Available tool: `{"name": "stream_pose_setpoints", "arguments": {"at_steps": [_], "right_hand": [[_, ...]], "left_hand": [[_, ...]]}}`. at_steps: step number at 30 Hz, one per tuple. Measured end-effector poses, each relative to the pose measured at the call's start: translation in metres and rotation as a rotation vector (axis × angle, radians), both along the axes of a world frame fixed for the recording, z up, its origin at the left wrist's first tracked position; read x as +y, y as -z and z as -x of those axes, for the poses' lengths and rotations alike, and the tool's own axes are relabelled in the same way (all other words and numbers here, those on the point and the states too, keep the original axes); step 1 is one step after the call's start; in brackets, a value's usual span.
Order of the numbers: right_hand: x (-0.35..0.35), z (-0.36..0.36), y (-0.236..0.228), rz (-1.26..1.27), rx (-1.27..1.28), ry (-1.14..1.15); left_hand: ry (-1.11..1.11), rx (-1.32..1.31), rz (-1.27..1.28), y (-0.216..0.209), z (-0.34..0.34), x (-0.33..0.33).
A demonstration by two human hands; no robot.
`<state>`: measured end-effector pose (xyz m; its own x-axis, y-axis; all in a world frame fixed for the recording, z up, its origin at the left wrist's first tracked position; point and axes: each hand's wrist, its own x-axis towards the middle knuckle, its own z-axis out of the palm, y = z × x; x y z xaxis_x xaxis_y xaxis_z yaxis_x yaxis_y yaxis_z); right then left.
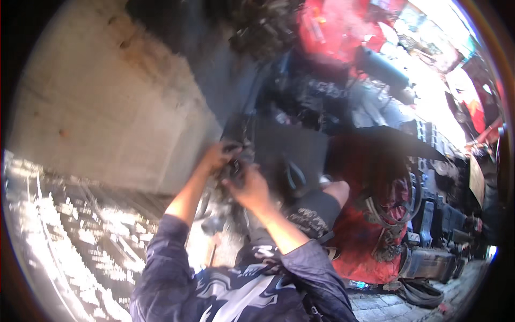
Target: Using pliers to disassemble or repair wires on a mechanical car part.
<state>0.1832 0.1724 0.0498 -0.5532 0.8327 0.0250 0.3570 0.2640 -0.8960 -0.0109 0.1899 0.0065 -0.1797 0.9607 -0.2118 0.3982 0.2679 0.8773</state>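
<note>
Near the middle of the head view, my left hand [216, 154] curls its fingers around the far side of a small dark part [234, 167]. From the near right, my right hand [252, 189] closes on the same part with thumb and fingers. Motion blur hides what kind of part it is, though it looks dark and greasy like a piece of machinery. A tool with light blue handles [296, 175], perhaps pliers, lies on a dark flat surface [316, 142] to the right of my hands.
A large beige panel [107, 107] fills the left. Red sheeting [357, 263] hangs at the right with a dark looped hose [394, 214] against it. Blurred dark machinery and a blue-grey cylinder [383, 70] stand at the far right, above grey paving [375, 306].
</note>
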Motion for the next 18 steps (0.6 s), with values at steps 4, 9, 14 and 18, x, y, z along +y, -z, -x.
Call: {"name": "stream_pose_setpoints", "arguments": {"at_steps": [4, 9, 14, 18], "right_hand": [[0.002, 0.016, 0.016, -0.071, -0.085, -0.075], [-0.004, 0.018, 0.027, -0.179, -0.043, -0.109], [-0.009, 0.017, 0.027, -0.272, 0.003, -0.035], [-0.012, 0.018, 0.033, -0.231, -0.006, -0.124]], "left_hand": [[-0.092, 0.117, -0.028, 0.008, 0.002, -0.016], [-0.272, -0.117, -0.093, 0.039, 0.011, -0.028], [-0.274, -0.049, -0.12, 0.015, -0.012, -0.015], [-0.261, 0.007, -0.178, 0.013, -0.009, -0.018]]}}
